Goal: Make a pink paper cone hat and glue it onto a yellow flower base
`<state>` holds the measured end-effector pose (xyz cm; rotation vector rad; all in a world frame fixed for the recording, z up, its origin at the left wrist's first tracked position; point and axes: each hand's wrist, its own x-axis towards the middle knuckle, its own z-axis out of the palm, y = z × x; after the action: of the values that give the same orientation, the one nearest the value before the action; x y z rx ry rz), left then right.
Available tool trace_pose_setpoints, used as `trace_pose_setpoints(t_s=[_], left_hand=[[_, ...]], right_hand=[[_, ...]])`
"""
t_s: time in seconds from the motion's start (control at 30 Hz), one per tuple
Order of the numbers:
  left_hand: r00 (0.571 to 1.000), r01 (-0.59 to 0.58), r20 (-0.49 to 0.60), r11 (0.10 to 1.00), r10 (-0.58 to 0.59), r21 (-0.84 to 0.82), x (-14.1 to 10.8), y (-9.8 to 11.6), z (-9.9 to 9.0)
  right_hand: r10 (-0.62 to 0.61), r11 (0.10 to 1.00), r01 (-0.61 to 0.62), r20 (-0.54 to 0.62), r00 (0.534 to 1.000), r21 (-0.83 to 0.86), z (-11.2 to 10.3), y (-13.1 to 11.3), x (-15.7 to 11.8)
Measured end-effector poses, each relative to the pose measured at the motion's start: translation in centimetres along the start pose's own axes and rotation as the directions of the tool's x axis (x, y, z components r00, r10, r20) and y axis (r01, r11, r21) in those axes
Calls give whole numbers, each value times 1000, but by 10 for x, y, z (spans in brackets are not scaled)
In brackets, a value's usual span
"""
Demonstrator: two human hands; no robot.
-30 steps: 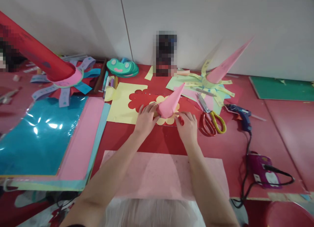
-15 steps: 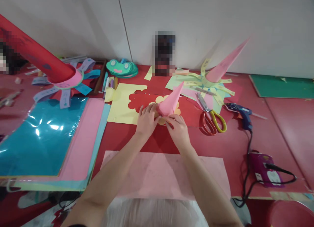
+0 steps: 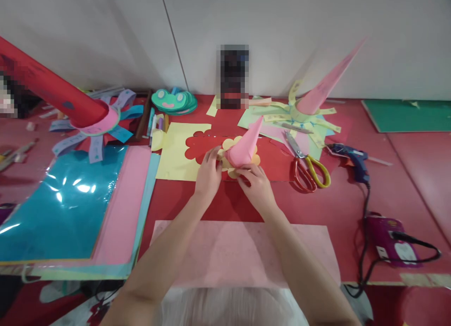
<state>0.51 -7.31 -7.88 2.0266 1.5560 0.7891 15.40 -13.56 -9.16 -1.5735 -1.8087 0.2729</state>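
Note:
A small pink paper cone (image 3: 245, 145) stands tilted on a yellow scalloped paper flower (image 3: 228, 143) at the middle of the work area. Beneath the flower lies red paper (image 3: 275, 164), over a pale yellow sheet (image 3: 176, 152). My left hand (image 3: 208, 175) pinches the flower's left edge beside the cone's base. At the flower's lower right edge, my right hand (image 3: 256, 187) has thumb and fingers closed on a petal. The cone's far side is out of sight.
Scissors (image 3: 305, 164) and a blue glue gun (image 3: 354, 161) with its cord lie right. A taller pink cone (image 3: 326, 89) stands behind them. Left are a large red paper cone (image 3: 70, 98), blue sheets (image 3: 73, 204) and green frog cutouts (image 3: 172, 101). A pink sheet (image 3: 236, 251) lies in front.
My left hand has shifted slightly off the cone's base to the flower's left edge. My right hand has moved slightly down and right. The view has turned a little.

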Motion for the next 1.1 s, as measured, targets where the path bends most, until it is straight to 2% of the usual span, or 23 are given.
trace_pose_setpoints(t_s=[0.1,0.27,0.33,0.8,1.1], left_hand=[[1000,-11,-17,998,12,58,4,-5,-1],[989,134,-81,973,-121,187,12,-14,0],[986,154,-95,967,-137,204,14,-15,1],[996,74,-63,978,-63,197,11,-15,1],[997,75,-47,981,-68,181,7,-9,3]], right_hand=[[17,999,-17,-2,1000,29,0,1,0],[27,1000,-27,21,999,7,1,2,0],[36,999,-36,23,999,5,2,2,0],[45,998,-46,23,999,31,2,2,-1],[29,999,-29,10,1000,31,0,0,1]])
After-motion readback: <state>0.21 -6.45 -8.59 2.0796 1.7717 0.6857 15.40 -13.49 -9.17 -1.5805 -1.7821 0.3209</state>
